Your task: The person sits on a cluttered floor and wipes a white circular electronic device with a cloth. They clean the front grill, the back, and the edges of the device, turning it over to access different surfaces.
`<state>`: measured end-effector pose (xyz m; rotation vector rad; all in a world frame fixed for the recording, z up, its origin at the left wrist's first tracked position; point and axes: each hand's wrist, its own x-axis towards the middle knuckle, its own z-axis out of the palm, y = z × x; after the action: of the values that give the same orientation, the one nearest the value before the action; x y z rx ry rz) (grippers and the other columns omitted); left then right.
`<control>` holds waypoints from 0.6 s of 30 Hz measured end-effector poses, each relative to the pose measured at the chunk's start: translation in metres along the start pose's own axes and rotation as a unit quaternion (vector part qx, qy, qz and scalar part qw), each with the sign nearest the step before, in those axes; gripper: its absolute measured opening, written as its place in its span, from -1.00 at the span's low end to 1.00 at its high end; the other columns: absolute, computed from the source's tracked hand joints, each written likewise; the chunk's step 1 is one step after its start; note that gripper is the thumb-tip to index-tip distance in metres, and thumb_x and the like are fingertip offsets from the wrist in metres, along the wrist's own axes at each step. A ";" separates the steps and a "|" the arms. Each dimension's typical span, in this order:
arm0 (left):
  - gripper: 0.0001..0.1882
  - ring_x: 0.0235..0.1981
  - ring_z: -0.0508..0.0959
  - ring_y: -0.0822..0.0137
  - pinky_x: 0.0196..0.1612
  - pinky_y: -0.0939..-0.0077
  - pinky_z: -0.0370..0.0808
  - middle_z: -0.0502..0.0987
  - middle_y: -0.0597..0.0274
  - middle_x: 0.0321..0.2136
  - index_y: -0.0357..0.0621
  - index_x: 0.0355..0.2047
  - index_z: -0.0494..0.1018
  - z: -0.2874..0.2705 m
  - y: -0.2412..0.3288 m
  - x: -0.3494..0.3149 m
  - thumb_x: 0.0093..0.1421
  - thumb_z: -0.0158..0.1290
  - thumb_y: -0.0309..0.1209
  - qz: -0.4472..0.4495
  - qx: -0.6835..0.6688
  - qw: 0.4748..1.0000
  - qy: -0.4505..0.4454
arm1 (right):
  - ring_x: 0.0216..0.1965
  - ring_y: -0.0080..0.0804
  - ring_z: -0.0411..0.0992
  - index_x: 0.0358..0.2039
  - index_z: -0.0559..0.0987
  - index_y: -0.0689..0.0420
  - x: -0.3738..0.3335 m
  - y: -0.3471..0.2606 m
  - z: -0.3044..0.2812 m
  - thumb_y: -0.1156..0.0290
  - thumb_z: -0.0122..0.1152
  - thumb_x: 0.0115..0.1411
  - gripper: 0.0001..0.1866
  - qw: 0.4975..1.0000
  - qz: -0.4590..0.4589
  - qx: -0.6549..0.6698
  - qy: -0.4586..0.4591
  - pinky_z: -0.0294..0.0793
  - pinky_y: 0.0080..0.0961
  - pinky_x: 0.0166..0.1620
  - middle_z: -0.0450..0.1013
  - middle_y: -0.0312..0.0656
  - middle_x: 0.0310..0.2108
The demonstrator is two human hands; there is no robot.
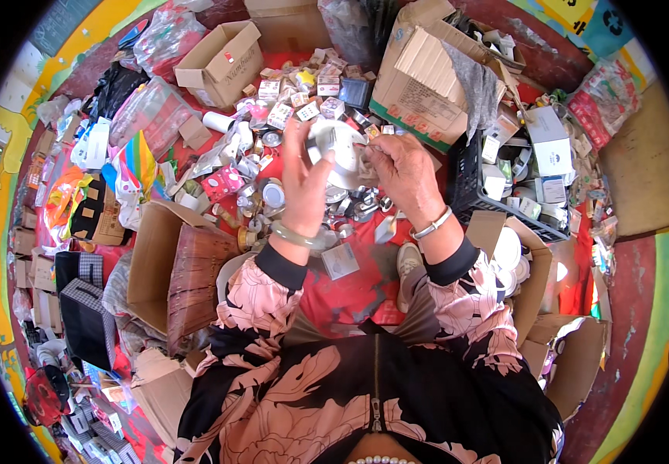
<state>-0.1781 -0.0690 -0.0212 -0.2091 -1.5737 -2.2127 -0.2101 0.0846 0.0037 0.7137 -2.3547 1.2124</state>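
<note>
A white round fitting (342, 158) with a wide rim, perhaps a lamp part, is held up in front of me. My left hand (301, 166) is curled around its left side, thumb across the front. At its right edge my right hand (409, 174) has thumb and fingers closed on a small greyish piece of the fitting; its exact kind is hidden by the fingers. Below and behind lies a heap of small boxes (280, 116) and round metal and white parts, among them a white disc (273, 195). A small white box (341, 261) rests on the red floor cover below my hands.
To the right stands a black plastic crate (470, 182) full of boxes and parts. Open cardboard boxes surround me: one at the left (153, 267), one at the right with white discs (535, 286), one at the back (222, 66). A large carton (419, 81) leans at the back right.
</note>
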 end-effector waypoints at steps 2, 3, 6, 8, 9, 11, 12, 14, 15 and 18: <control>-0.38 0.15 0.22 0.30 0.19 0.41 0.12 0.25 0.09 0.10 -0.25 0.18 0.12 0.003 0.004 0.004 0.09 0.04 -0.52 0.084 0.044 0.995 0.036 | -0.42 -0.07 0.40 -0.55 0.51 0.18 0.002 0.008 -0.011 0.47 0.14 -0.04 -0.94 0.997 -0.041 -0.045 -0.042 0.38 -0.28 -0.29 0.46 -0.10 -0.54; -0.41 0.22 0.13 0.19 0.24 0.31 0.02 0.26 0.03 0.11 -0.23 0.13 0.19 -0.012 -0.001 0.010 0.06 0.06 -0.51 0.111 0.167 0.978 -0.057 | -0.43 -0.08 0.39 -0.61 0.50 0.17 0.002 0.008 -0.013 0.48 0.14 -0.08 -0.94 0.997 -0.037 -0.033 -0.059 0.37 -0.26 -0.29 0.44 -0.12 -0.58; -0.54 0.27 0.08 0.10 0.28 0.18 -0.03 0.31 0.12 0.10 -0.14 -0.01 0.38 -0.013 -0.003 0.009 0.01 0.05 -0.56 0.159 0.408 0.866 -0.240 | -0.45 -0.11 0.39 -0.63 0.49 0.15 -0.001 0.015 -0.011 0.45 0.14 -0.07 -0.92 0.989 -0.100 -0.077 -0.078 0.36 -0.25 -0.32 0.42 -0.15 -0.61; -0.63 0.22 0.16 0.03 0.24 0.15 0.06 0.39 0.13 0.03 -0.15 -0.14 0.45 -0.009 -0.008 0.006 -0.03 0.06 -0.57 0.177 0.452 0.836 -0.256 | -0.43 -0.19 0.40 -0.64 0.49 0.11 -0.003 0.013 -0.013 0.42 0.17 -0.07 -0.91 0.978 -0.120 -0.122 -0.115 0.34 -0.27 -0.32 0.43 -0.20 -0.60; -0.66 0.21 0.18 0.03 0.23 0.15 0.08 0.39 0.12 0.02 -0.17 -0.18 0.47 -0.010 -0.011 0.006 -0.04 0.05 -0.57 0.191 0.465 0.825 -0.257 | -0.42 -0.20 0.40 -0.63 0.50 0.10 -0.005 0.010 -0.013 0.41 0.17 -0.07 -0.91 0.974 -0.126 -0.138 -0.131 0.34 -0.28 -0.31 0.43 -0.21 -0.59; -0.73 0.17 0.24 0.03 0.20 0.16 0.14 0.42 0.11 -0.02 -0.20 -0.27 0.48 -0.010 -0.015 0.005 -0.05 0.05 -0.58 0.207 0.475 0.815 -0.258 | -0.39 -0.25 0.41 -0.61 0.51 0.11 -0.009 0.008 -0.012 0.37 0.19 -0.06 -0.89 0.965 -0.130 -0.163 -0.162 0.31 -0.31 -0.29 0.44 -0.22 -0.57; -0.76 0.14 0.27 0.03 0.17 0.17 0.18 0.44 0.10 -0.05 -0.21 -0.31 0.49 -0.009 -0.015 0.004 -0.06 0.05 -0.59 0.209 0.473 0.817 -0.257 | -0.39 -0.25 0.41 -0.61 0.51 0.11 -0.009 0.007 -0.012 0.36 0.19 -0.05 -0.88 0.963 -0.128 -0.169 -0.167 0.30 -0.31 -0.29 0.44 -0.21 -0.57; -0.83 0.09 0.33 0.04 0.13 0.18 0.26 0.48 0.09 -0.11 -0.23 -0.40 0.50 -0.007 -0.015 0.004 -0.07 0.04 -0.59 0.213 0.468 0.819 -0.256 | -0.39 -0.25 0.41 -0.61 0.51 0.12 -0.012 0.007 -0.013 0.33 0.18 -0.03 -0.84 0.959 -0.126 -0.179 -0.179 0.29 -0.31 -0.29 0.44 -0.20 -0.57; -0.84 0.08 0.35 0.05 0.12 0.17 0.26 0.49 0.10 -0.13 -0.23 -0.42 0.50 -0.007 -0.016 0.003 -0.08 0.04 -0.59 0.227 0.478 0.811 -0.248 | -0.39 -0.24 0.40 -0.58 0.50 0.12 -0.013 0.007 -0.012 0.35 0.18 -0.03 -0.87 0.957 -0.121 -0.188 -0.183 0.29 -0.32 -0.28 0.43 -0.19 -0.56; -0.88 0.06 0.37 0.10 0.12 0.13 0.27 0.52 0.13 -0.19 -0.22 -0.47 0.50 -0.007 -0.018 0.000 -0.09 0.05 -0.58 0.265 0.511 0.782 -0.237 | -0.38 -0.22 0.38 -0.53 0.50 0.12 -0.014 0.010 -0.011 0.39 0.17 -0.04 -0.91 0.951 -0.106 -0.205 -0.204 0.31 -0.34 -0.27 0.41 -0.17 -0.53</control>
<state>-0.1848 -0.0708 -0.0387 -0.7816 -2.3573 -0.6981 -0.2034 0.1020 -0.0047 1.1138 -2.6457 0.4865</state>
